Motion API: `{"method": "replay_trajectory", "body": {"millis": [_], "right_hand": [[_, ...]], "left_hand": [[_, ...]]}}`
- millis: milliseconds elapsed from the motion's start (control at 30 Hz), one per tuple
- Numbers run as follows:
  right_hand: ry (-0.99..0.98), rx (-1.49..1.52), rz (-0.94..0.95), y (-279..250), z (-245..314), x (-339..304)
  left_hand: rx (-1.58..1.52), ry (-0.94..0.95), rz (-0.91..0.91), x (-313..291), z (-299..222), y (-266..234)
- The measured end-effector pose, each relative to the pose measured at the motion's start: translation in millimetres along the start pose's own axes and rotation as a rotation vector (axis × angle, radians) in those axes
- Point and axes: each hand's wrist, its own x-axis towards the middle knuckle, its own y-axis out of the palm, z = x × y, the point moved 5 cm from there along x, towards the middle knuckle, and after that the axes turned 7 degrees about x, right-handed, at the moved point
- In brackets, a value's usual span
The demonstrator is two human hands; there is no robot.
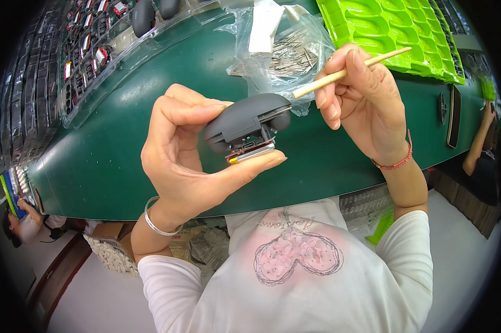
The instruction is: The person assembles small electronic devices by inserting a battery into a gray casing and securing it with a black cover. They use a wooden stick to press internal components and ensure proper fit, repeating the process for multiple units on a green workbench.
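From my seat, the left hand [178, 161] pinches the grey plastic housing [245, 125] between thumb below and fingers above, holding it up over the green table [122, 139] with its long axis running roughly left to right and its open underside, where a small metal part [250, 155] shows, facing me. The right hand [361, 105] sits just to the housing's right, nearer its rounded end, fingers closed on a thin wooden stick [345, 72] whose lower tip points down-left and nearly touches the housing's upper right edge.

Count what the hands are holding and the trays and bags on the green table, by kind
Dark grey plastic part, in left hand: 1
Wooden stick, in right hand: 1
Green moulded tray: 1
Clear plastic bag of thin metal pins: 1
Total: 4
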Motion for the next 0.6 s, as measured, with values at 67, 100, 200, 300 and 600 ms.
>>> {"method": "replay_trajectory", "body": {"millis": [67,100,200,300,600], "right_hand": [[0.009,0.037,-0.002,0.2,-1.9,0.8],[0.013,0.056,-0.003,0.2,-2.4,0.9],[0.066,0.143,-0.012,0.9,-3.3,0.6],[0.094,0.284,0.12,-4.8,-7.7,2.4],[0.096,0.257,0.172,-3.0,-10.0,2.7]], "left_hand": [[-0.007,-0.002,-0.008,0.1,-0.8,-0.5],[-0.012,-0.013,-0.013,-0.3,-0.4,-0.9],[-0.02,-0.022,-0.02,-1.0,-0.3,-1.9],[-0.006,0.006,-0.013,0.6,-2.0,-2.8],[0.006,-0.009,-0.005,-0.5,0.2,-3.5]]}}
